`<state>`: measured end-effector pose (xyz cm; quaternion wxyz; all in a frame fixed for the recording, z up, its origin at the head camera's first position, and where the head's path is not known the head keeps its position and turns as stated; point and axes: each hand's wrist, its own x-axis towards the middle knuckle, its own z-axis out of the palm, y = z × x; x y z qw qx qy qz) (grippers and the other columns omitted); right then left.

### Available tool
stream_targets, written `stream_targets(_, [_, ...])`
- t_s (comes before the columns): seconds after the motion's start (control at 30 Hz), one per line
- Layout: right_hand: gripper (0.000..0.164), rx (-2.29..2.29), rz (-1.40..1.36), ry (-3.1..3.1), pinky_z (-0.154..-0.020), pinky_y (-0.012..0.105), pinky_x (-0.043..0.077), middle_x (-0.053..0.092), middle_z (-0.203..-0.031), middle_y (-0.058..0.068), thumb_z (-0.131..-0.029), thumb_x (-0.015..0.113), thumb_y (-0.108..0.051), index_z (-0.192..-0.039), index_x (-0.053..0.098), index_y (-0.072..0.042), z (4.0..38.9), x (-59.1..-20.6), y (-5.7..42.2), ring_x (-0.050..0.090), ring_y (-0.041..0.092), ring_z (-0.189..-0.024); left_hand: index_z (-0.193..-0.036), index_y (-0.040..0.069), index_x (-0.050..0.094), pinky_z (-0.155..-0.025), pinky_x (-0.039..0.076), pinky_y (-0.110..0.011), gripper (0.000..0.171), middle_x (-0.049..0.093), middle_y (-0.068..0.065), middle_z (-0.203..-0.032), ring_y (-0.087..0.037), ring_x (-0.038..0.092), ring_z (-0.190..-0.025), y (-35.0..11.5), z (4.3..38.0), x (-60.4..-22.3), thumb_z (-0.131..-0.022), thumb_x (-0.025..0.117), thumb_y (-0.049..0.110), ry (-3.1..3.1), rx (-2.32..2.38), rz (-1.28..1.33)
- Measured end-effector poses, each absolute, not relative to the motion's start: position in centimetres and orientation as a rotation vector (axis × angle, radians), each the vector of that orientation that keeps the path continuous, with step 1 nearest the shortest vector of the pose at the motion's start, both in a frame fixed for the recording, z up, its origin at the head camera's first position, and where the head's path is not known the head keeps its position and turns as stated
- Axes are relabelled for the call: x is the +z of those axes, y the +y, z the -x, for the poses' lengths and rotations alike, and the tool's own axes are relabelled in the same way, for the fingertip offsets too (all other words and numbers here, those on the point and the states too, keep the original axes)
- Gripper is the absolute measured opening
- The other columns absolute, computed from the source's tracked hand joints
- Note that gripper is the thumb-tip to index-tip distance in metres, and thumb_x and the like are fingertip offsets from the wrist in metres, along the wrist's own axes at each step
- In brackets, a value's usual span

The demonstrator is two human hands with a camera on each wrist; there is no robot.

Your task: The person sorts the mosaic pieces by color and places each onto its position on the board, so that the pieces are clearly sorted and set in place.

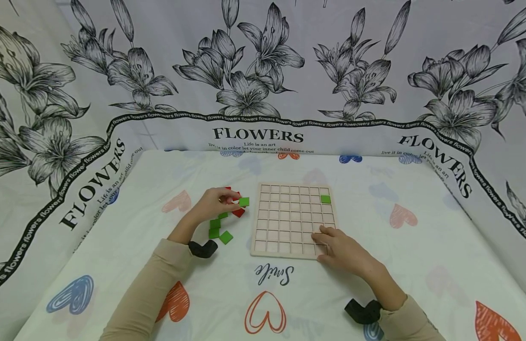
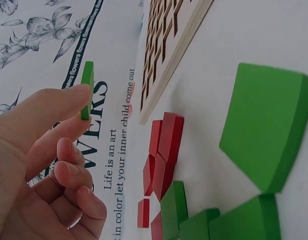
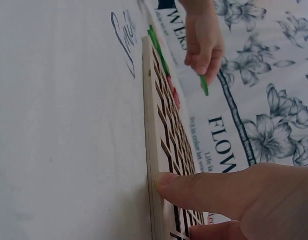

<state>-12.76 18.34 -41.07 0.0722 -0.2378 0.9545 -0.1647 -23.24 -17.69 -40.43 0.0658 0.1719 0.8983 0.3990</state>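
Observation:
A small green square tile [image 1: 244, 201] is pinched between the thumb and index finger of my left hand [image 1: 209, 204], raised over the loose tiles left of the board. The left wrist view shows this held green tile [image 2: 87, 90] edge-on, with the other fingers curled below. My right hand [image 1: 341, 248] rests on the near right corner of a pale wooden grid board [image 1: 284, 218]. In the right wrist view its thumb [image 3: 168, 184] lies on the board's edge. One green tile [image 1: 325, 199] sits in a cell near the board's far right corner.
Left of the board lie several loose green tiles [image 1: 226, 237] and several red tiles [image 1: 239, 213], partly behind my left hand. The white cloth [image 1: 361, 180] under everything has printed hearts. A flower-printed curtain [image 1: 263, 90] stands behind and at both sides.

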Motion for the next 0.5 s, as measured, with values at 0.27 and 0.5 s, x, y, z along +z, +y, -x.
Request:
stream_targets(0.27, [0.05, -0.5, 0.705, 2.859, -0.101, 0.054, 0.045, 0.051, -0.14, 0.024, -0.084, 0.073, -0.022, -0.13, 0.06, -0.007, 12.8, -41.1, 18.3, 0.048, 0.044, -0.13, -0.106, 0.005, 0.071, -0.064, 0.037, -0.021, 0.028, 0.052, -0.003, -0.078, -0.014, 0.046, -0.075, -16.7, 23.4, -40.6, -0.082, 0.076, 0.018, 2.73, 1.177, -0.545])
stream_targets(0.5, [0.05, -0.517, 0.696, 2.855, -0.1, 0.055, 0.045, 0.051, -0.14, 0.025, -0.084, 0.073, -0.021, -0.13, 0.06, -0.007, 12.7, -40.9, 18.3, 0.049, 0.044, -0.129, -0.108, 0.006, 0.072, -0.07, 0.043, -0.023, 0.029, 0.064, -0.014, -0.095, -0.017, 0.05, -0.082, -16.1, 23.6, -40.8, -0.083, 0.075, 0.019, 2.757, 1.161, -0.557])
